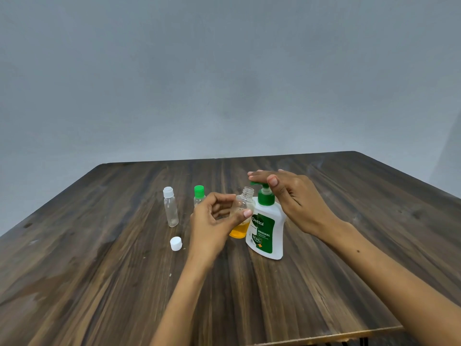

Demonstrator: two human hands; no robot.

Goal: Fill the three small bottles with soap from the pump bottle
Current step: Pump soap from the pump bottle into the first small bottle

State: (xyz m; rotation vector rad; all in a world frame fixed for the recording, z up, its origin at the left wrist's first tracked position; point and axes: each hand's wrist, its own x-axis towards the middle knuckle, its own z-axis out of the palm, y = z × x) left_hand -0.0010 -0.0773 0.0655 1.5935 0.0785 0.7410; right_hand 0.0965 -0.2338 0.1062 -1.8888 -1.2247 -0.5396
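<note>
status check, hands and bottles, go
Left hand grips open small bottle, part filled. Right hand presses pump bottle head. Two capped bottles wait, nothing blocking.

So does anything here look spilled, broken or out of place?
Nothing spilled or broken. The only stray item is a small white plastic cap lying loose on the dark wooden table, presumably off the open clear small bottle held by the left hand.

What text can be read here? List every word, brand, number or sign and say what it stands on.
"Dettol": white brand word on the green label of the pump bottle.
"ORIGINAL": white word lower on the same label.
Small lines under "ORIGINAL", with what looks like a percentage figure: too small and blurred to read.
The small bottles, the loose white cap and the table bear no readable text.
</note>
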